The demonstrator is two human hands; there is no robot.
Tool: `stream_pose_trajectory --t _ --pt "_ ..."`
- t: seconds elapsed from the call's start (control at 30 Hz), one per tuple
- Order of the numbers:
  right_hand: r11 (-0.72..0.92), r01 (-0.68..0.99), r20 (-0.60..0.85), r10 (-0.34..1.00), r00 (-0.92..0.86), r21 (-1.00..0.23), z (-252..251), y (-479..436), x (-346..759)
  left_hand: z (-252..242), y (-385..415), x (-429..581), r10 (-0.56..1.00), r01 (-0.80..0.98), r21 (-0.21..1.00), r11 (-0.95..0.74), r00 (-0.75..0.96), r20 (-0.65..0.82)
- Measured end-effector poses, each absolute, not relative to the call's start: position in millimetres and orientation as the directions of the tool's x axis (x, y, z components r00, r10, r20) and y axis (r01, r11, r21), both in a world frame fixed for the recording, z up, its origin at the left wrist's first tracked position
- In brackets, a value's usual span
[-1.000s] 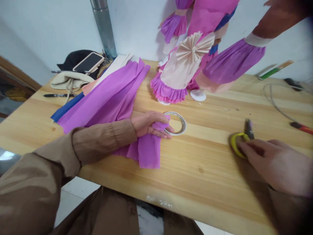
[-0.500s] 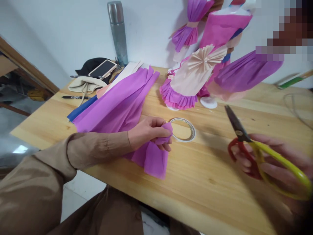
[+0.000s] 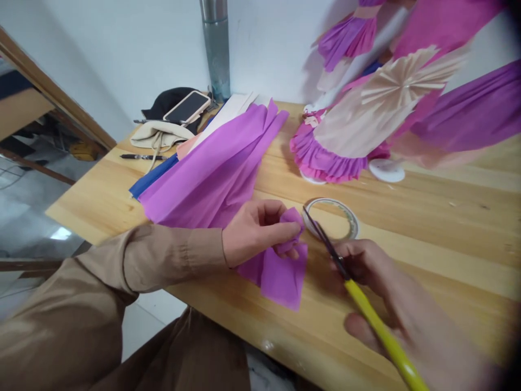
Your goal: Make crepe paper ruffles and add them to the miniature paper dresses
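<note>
Between the thumb and fingers of my left hand is a small folded piece of purple crepe paper. Beneath that hand lies a loose purple strip on the table. My right hand holds scissors with a yellow handle and dark blades, which look closed or nearly so. Their tips point at the held paper, a short gap away, and pass over the edge of a tape roll. A large purple crepe sheet spreads behind my left forearm.
At the back right stand paper dresses with a cream fan. A phone, a cream pouch, a pen and a steel flask are at the back left. The wooden table's front edge runs near my lap.
My right hand has brought the scissors leftward, close to my left hand, and turned them edge-on. The left hand keeps its pinch on the purple paper. The view has shifted to the left.
</note>
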State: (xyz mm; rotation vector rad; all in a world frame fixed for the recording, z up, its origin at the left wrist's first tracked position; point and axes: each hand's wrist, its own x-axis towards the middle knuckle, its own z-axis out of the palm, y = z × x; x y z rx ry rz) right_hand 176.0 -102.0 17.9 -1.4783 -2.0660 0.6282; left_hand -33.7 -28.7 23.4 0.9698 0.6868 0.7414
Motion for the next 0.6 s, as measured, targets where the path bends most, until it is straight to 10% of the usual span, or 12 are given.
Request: stream_pose_trajectory --t 0.6 --pt "0.429 0.698 0.200 0.899 -0.389 -0.572 23 -103 168 18 -31 -33 0.814 -0.120 0.961 0.250 0.563 -0.142"
